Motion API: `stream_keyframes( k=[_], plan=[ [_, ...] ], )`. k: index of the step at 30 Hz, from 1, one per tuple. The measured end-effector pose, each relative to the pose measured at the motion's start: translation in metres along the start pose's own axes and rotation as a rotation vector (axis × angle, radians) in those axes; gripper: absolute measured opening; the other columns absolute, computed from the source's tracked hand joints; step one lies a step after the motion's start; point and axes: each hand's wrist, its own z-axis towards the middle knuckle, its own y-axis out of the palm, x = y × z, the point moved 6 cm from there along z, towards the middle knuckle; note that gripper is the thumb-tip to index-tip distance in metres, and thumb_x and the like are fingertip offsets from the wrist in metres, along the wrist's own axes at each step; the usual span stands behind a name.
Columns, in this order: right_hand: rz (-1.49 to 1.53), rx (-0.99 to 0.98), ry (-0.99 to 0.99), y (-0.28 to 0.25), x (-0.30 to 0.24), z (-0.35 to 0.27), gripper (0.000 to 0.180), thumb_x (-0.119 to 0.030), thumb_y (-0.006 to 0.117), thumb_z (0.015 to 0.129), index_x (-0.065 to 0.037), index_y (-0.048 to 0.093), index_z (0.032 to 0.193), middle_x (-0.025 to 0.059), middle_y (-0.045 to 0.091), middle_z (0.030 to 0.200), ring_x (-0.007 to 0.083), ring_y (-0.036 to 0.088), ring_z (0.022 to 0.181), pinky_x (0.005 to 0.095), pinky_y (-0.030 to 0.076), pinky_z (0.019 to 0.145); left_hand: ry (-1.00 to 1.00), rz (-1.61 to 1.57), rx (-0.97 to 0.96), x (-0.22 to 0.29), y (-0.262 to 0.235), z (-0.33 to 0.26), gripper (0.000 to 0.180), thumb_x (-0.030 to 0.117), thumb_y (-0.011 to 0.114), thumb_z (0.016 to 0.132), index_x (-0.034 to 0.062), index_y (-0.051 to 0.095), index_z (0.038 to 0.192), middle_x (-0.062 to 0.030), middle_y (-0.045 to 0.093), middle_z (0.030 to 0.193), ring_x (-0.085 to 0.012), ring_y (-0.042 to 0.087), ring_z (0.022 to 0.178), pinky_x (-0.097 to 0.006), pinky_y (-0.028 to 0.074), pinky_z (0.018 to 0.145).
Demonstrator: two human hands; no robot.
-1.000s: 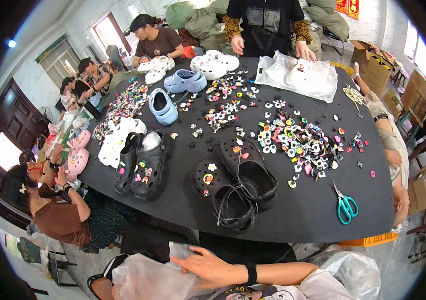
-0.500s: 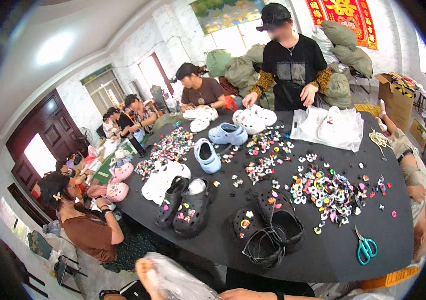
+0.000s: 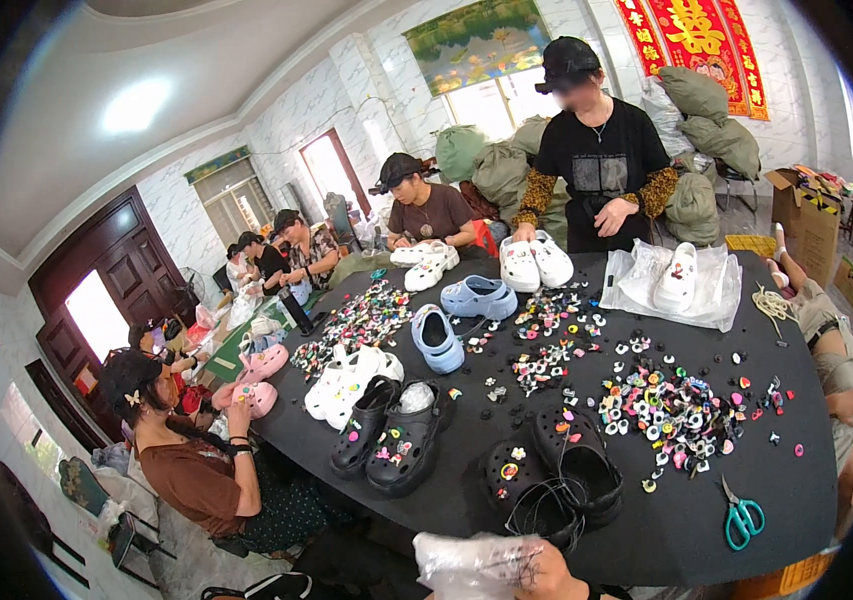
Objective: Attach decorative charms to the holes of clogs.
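At the lower edge, in front of the table, my right hand (image 3: 548,574) is closed on a crumpled clear plastic bag (image 3: 466,560). A dark band shows at its wrist. My left hand is out of view. Just beyond my right hand stands a pair of black clogs (image 3: 578,455) with a few charms, and a loop of thin black cord (image 3: 546,515) hangs over them. To their left is another black pair (image 3: 404,450) with charms, one shoe stuffed with clear plastic. Teal-handled scissors (image 3: 743,520) lie to the right.
Piles of colourful shoe charms (image 3: 671,415) cover parts of the black table (image 3: 646,545). White clogs (image 3: 351,385) and light blue clogs (image 3: 436,340) stand among them. Co-workers handle clogs at the far and left sides. A person in beige lies or leans at the right.
My left hand has gone out of view at the bottom. The plastic bag has moved right and is now in my right hand, which has risen nearer the black clogs. The view has shifted slightly.
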Motion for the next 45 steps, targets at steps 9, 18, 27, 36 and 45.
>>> stream_keyframes(
  k=[9, 18, 27, 36, 45],
  plan=[
    [-0.196, -0.334, 0.073, 0.026, -0.006, -0.014, 0.004, -0.010, 0.060, 0.069, -0.006, 0.060, 0.070, 0.0086, 0.052, 0.075, 0.0280, 0.056, 0.078, 0.0383, 0.047, 0.073, -0.001, 0.306, 0.105, 0.024, 0.005, -0.007, 0.025, 0.012, 0.051, 0.096, -0.0015, 0.058, 0.116, -0.0103, 0.065, 0.104, -0.0200, 0.061, 0.098, -0.032, 0.047, 0.087],
    [-0.256, -0.478, 0.100, 0.015, -0.033, -0.012, 0.014, -0.012, 0.059, 0.076, -0.006, 0.064, 0.088, 0.0087, 0.057, 0.082, 0.0269, 0.057, 0.082, 0.0381, 0.047, 0.076, 0.027, 0.508, 0.156, -0.007, -0.027, 0.006, 0.036, 0.019, 0.037, 0.101, -0.0042, 0.056, 0.121, -0.0126, 0.061, 0.115, -0.0245, 0.057, 0.108, -0.039, 0.043, 0.095],
    [-0.153, -0.546, 0.109, 0.002, -0.032, -0.008, 0.014, -0.012, 0.061, 0.076, -0.007, 0.064, 0.088, 0.0082, 0.058, 0.082, 0.0263, 0.058, 0.082, 0.0380, 0.047, 0.075, 0.624, 1.235, -0.052, 0.032, 0.026, 0.005, 0.061, 0.031, 0.074, 0.078, 0.0014, 0.053, 0.127, -0.0231, 0.054, 0.128, -0.0391, 0.048, 0.122, -0.051, 0.032, 0.105],
    [-0.054, -0.614, 0.147, -0.019, -0.030, -0.014, 0.013, -0.012, 0.062, 0.076, -0.007, 0.064, 0.088, 0.0078, 0.058, 0.083, 0.0256, 0.059, 0.082, 0.0378, 0.047, 0.074, 0.387, 0.966, -0.488, 0.004, 0.042, 0.012, 0.060, 0.015, 0.077, 0.071, 0.0040, 0.055, 0.125, -0.0176, 0.048, 0.116, -0.0354, 0.053, 0.105, -0.039, 0.047, 0.087],
    [-0.118, -0.606, 0.189, -0.033, -0.028, -0.037, 0.035, -0.019, 0.070, 0.075, -0.008, 0.063, 0.107, 0.0132, 0.062, 0.104, 0.0278, 0.061, 0.096, 0.0391, 0.049, 0.082, 0.516, 0.818, -0.369, 0.015, 0.060, 0.021, 0.049, 0.008, 0.079, 0.066, -0.0014, 0.058, 0.110, -0.0155, 0.055, 0.110, -0.0326, 0.060, 0.087, -0.036, 0.051, 0.074]
  ],
)
